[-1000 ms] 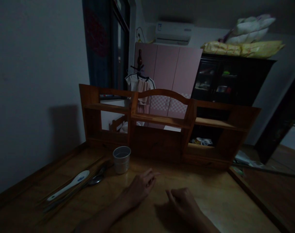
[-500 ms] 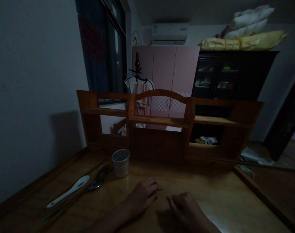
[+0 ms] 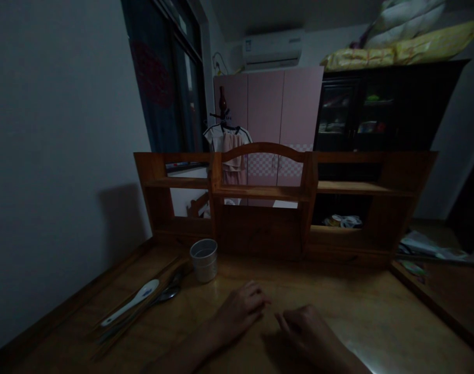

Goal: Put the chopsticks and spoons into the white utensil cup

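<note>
My left hand [image 3: 242, 310] rests on the wooden desk [image 3: 349, 296], palm down, with its fingers loosely bent and apart. It holds nothing. Just to its right, my right hand [image 3: 305, 326] lies on its side with a finger stretched toward the left hand and the others curled. Nothing shows in it, and the two hands do not touch. A grey metal cup [image 3: 204, 262] stands upright beyond my left hand. Left of the cup lie a white spoon [image 3: 133, 301] with a blue mark, a metal spoon [image 3: 168, 294] and several thin sticks, perhaps chopsticks, partly lost in shadow.
A wooden shelf unit [image 3: 260, 196] runs along the desk's back edge, and a pale wall [image 3: 65, 156] borders the left side. Behind are a pink wardrobe [image 3: 266, 109], a dark cabinet [image 3: 416, 114] and clothes [image 3: 232, 148] on a stand. The room is dim.
The camera has turned slightly left, so the cup, spoons, shelf and hands all sit a little farther right in view. The hands keep nearly the same pose on the desk.
</note>
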Available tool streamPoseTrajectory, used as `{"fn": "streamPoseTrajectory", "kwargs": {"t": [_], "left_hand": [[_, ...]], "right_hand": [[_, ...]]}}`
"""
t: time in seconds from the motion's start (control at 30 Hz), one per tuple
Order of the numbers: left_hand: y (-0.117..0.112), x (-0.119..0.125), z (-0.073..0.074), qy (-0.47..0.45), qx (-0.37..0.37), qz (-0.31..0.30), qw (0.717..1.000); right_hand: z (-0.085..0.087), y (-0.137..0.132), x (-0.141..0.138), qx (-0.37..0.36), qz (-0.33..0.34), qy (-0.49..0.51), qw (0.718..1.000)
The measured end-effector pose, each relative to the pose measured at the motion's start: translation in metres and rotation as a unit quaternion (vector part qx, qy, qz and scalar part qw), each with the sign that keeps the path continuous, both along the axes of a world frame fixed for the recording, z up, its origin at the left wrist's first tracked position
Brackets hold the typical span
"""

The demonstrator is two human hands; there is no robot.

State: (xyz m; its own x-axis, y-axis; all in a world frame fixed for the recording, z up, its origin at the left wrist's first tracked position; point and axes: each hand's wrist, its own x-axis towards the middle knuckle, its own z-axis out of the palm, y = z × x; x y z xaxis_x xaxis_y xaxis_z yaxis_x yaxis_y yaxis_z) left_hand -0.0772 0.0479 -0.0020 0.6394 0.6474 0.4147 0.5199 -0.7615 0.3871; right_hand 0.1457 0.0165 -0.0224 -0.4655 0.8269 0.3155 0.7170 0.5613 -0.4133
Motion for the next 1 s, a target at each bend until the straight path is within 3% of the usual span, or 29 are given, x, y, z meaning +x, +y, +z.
{"fn": "streamPoseTrajectory", "kwargs": {"t": [0.73,1.0], "left_hand": [[-0.0063,0.0038,0.0056,0.019,0.014,0.011,1.0],[-0.0018,0.0002,0.0028,0.016,0.015,-0.001,1.0]], "right_hand": [[0.0054,-0.0007,0.0016,-0.015,0.003,-0.012,1.0],[0.0073,0.0021,-0.0006,0.017,0.003,-0.009,1.0]]}}
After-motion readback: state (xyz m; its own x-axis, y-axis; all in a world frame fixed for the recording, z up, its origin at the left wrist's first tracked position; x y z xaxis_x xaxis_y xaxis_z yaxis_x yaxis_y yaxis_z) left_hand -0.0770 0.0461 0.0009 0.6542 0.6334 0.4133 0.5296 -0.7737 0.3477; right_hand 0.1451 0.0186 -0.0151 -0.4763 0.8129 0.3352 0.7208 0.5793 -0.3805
